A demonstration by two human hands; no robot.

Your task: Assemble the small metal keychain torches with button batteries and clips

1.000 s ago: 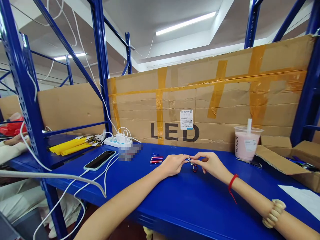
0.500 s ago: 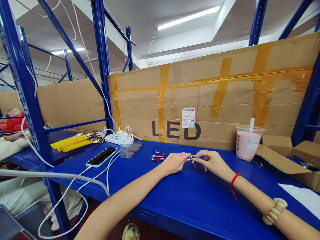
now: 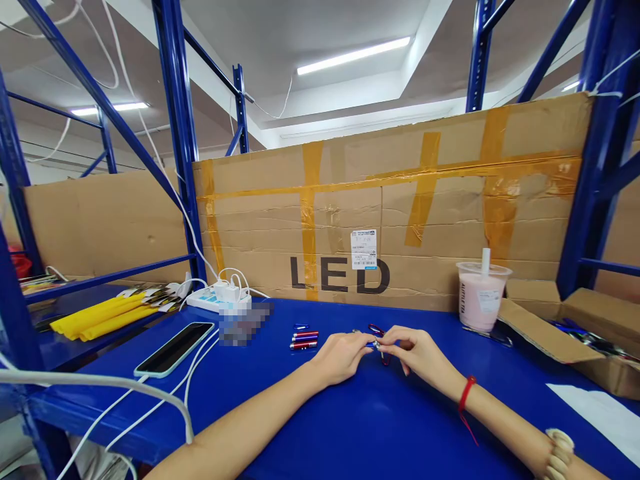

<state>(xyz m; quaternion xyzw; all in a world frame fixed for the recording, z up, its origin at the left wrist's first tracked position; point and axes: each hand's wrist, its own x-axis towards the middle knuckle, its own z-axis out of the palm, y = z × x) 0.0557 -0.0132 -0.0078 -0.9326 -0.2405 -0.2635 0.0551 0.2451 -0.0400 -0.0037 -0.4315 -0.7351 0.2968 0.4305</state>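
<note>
My left hand (image 3: pixel 344 357) rests on the blue tabletop (image 3: pixel 350 427), its fingers closed on a small blue-and-silver metal piece (image 3: pixel 375 344). My right hand (image 3: pixel 416 349) meets it from the right, thumb and forefinger pinching the silver end of that same piece. Its exact kind is too small to make out. Just beyond the fingertips lies a red carabiner clip (image 3: pixel 376 329); another red clip (image 3: pixel 385 360) shows beneath the right fingers. Left of my left hand, several short red and purple metal tubes (image 3: pixel 304 346) lie side by side, with a small blue piece (image 3: pixel 301 327) behind them.
A phone (image 3: pixel 174 349) with white cables lies left, near a power strip (image 3: pixel 220 297) and yellow packs (image 3: pixel 107 316). A pink drink cup (image 3: pixel 483 296) and an open carton (image 3: pixel 545 333) stand right. A cardboard panel (image 3: pixel 340 213) backs the table; white paper (image 3: pixel 600 417) lies front right.
The camera view has shifted, so the scene sits lower and further left. Both hands stay together at the small piece; a red clip now shows beyond the fingertips.
</note>
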